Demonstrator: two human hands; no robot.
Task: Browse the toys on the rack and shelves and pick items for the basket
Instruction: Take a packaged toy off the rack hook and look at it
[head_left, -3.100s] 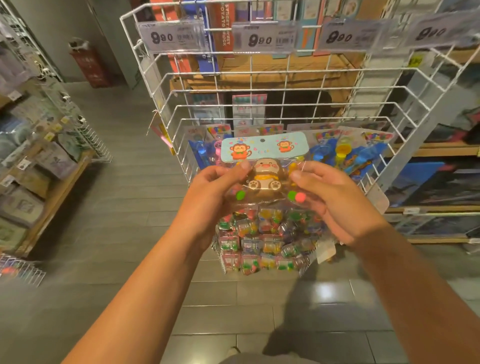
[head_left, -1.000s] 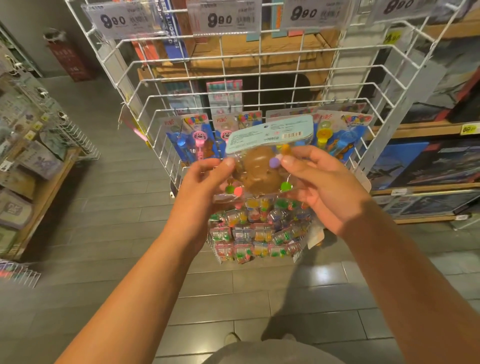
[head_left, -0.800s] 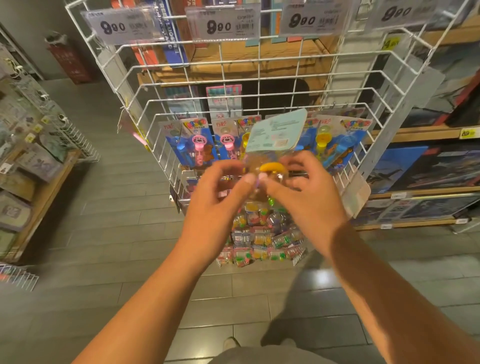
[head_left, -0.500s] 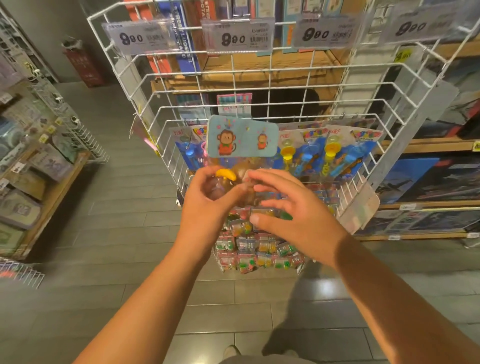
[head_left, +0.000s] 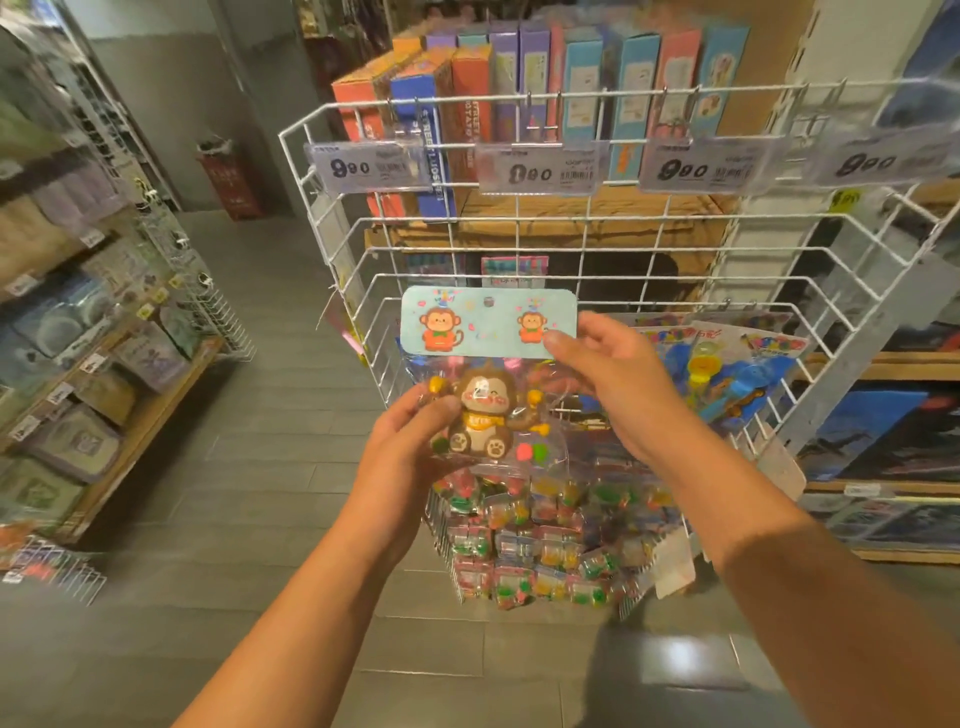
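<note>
Monkey toy pack (head_left: 491, 400) — we're holding it up before the wire rack (head_left: 597, 249), left hand (head_left: 410, 441) pinching the bag's lower edge, right hand (head_left: 608, 374) pinching the card's corner. We're judging: keeping it flat and facing us helps inspection.

Views: one only, a wide-angle head camera; no second view shares the scene
Position: at the person's head, above both forearms
Direction: forward and down, facing the white wire rack (head_left: 613, 244)
Nearness: close; left hand (head_left: 410, 441) and right hand (head_left: 618, 384) sit mid-frame just before the rack
Edges: floor (head_left: 260, 467) below, side shelves (head_left: 104, 395) at left, straight lines bowed by the lens
</note>
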